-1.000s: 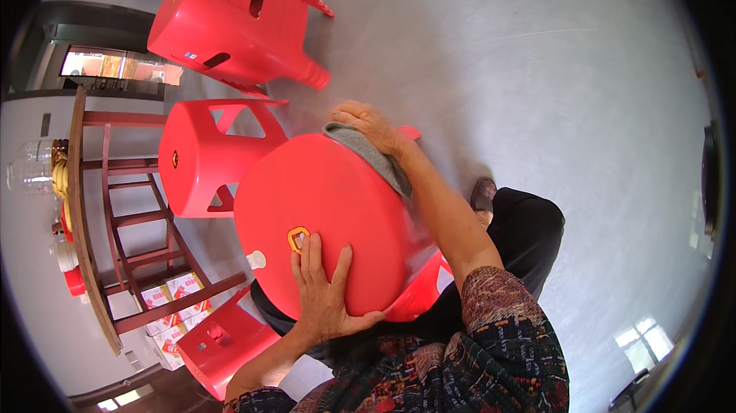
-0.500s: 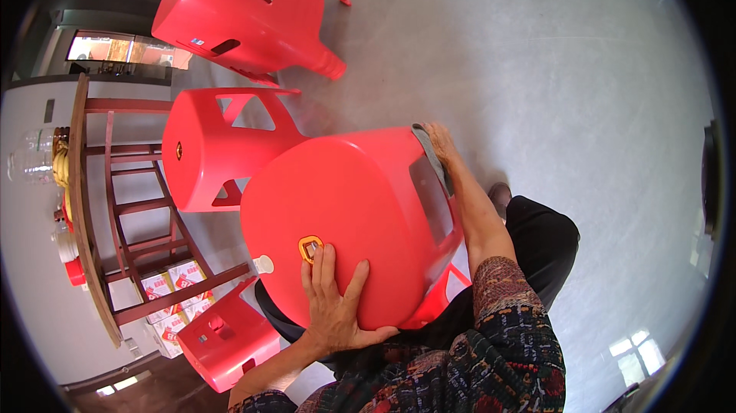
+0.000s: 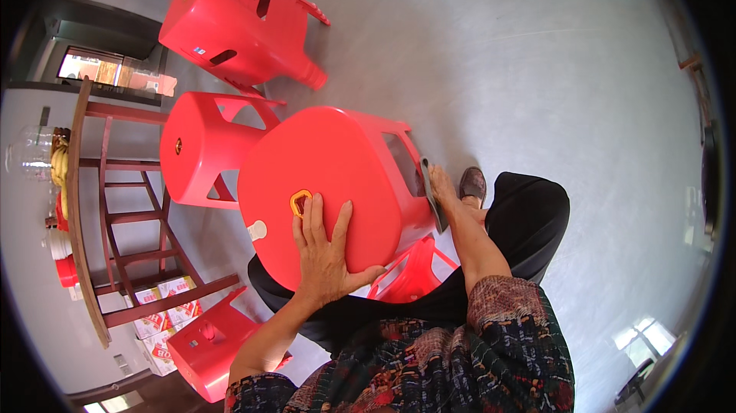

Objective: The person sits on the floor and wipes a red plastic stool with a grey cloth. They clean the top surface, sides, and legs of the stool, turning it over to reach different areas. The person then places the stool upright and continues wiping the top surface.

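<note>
A red plastic stool (image 3: 337,175) is tipped toward me, its round seat with a yellow centre hole facing up at me. My left hand (image 3: 326,252) lies flat on the seat with fingers spread, just below the hole. Pressed against the stool's right side, my right hand (image 3: 445,187) holds a grey cloth (image 3: 432,192) to the leg panel. The stool rests over my lap and dark trousers (image 3: 529,221).
Another red stool (image 3: 203,149) stands just left, and a third (image 3: 241,18) lies on its side farther back. A small red stool (image 3: 207,348) sits at lower left by cardboard boxes (image 3: 161,313). A wooden table (image 3: 80,206) with clutter runs along the left. Grey floor (image 3: 537,68) stretches to the right.
The stool has turned in my hands, bringing its side panel round to the right. My right hand with the cloth slid from the top edge down the right side.
</note>
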Demonstrator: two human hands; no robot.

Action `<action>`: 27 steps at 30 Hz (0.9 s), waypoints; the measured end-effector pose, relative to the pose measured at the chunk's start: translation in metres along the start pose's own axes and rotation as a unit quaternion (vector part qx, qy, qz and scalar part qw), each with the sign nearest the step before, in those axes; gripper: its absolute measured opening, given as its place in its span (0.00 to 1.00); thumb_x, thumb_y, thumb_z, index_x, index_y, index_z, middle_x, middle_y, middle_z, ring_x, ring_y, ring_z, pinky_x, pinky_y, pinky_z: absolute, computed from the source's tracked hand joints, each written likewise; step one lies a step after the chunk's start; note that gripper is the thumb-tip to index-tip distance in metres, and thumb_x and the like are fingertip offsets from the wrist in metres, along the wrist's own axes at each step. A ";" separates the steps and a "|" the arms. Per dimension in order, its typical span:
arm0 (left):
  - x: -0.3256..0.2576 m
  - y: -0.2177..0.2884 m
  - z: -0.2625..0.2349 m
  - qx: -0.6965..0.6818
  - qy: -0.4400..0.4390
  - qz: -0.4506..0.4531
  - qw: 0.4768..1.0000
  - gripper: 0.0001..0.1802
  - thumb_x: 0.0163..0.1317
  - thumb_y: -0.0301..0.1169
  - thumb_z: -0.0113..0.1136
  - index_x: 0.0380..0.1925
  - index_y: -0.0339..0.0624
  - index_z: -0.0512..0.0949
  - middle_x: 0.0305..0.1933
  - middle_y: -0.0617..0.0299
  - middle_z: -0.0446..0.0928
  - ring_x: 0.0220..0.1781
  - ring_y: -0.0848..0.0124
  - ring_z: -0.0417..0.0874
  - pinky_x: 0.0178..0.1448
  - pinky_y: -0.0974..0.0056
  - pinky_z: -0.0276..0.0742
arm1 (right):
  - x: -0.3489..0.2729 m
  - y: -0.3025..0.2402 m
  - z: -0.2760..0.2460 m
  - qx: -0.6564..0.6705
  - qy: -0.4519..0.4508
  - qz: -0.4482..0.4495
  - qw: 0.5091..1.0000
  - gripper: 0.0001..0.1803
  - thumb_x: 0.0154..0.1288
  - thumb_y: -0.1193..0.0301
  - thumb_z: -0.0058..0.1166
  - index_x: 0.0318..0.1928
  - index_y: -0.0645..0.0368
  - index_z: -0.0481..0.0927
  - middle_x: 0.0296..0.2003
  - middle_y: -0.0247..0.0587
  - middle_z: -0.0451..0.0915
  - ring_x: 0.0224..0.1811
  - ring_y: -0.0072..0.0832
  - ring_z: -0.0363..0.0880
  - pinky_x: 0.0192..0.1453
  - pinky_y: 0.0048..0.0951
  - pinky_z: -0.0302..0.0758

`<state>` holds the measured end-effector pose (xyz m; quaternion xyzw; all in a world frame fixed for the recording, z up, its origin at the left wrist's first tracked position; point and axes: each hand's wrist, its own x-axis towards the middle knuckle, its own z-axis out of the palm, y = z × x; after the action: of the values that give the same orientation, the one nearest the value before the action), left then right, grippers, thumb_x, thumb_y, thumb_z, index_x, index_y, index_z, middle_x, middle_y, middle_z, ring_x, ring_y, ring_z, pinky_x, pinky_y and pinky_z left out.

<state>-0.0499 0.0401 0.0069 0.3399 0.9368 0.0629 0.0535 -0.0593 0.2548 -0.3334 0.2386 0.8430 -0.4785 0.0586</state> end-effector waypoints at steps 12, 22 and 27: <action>-0.001 0.001 0.005 -0.014 0.003 0.003 1.000 0.59 0.41 0.65 0.64 0.71 0.46 0.56 0.74 0.33 0.43 0.77 0.42 0.42 0.73 0.38 0.34 | -0.029 -0.001 0.010 0.018 0.143 -0.037 0.989 0.17 0.70 0.60 0.41 0.48 0.61 0.70 0.40 0.61 0.72 0.46 0.56 0.70 0.51 0.52 0.66; -0.003 0.000 0.002 -0.005 -0.008 -0.002 1.000 0.60 0.42 0.68 0.63 0.71 0.46 0.56 0.74 0.34 0.43 0.77 0.42 0.42 0.73 0.38 0.33 | 0.041 -0.084 -0.003 -0.074 0.082 -0.123 0.986 0.35 0.63 0.61 0.49 0.70 0.52 0.58 0.61 0.52 0.65 0.59 0.55 0.64 0.63 0.50 0.65; -0.003 -0.001 0.004 0.005 -0.005 -0.002 1.000 0.59 0.44 0.69 0.60 0.71 0.45 0.56 0.74 0.35 0.44 0.76 0.41 0.44 0.73 0.37 0.37 | 0.036 -0.066 -0.011 -0.029 0.001 -0.051 0.998 0.29 0.69 0.52 0.44 0.65 0.53 0.65 0.59 0.56 0.66 0.59 0.53 0.64 0.64 0.46 0.60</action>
<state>-0.0476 0.0382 0.0030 0.3387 0.9375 0.0567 0.0563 -0.1198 0.2478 -0.2877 0.1938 0.8677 -0.4559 0.0396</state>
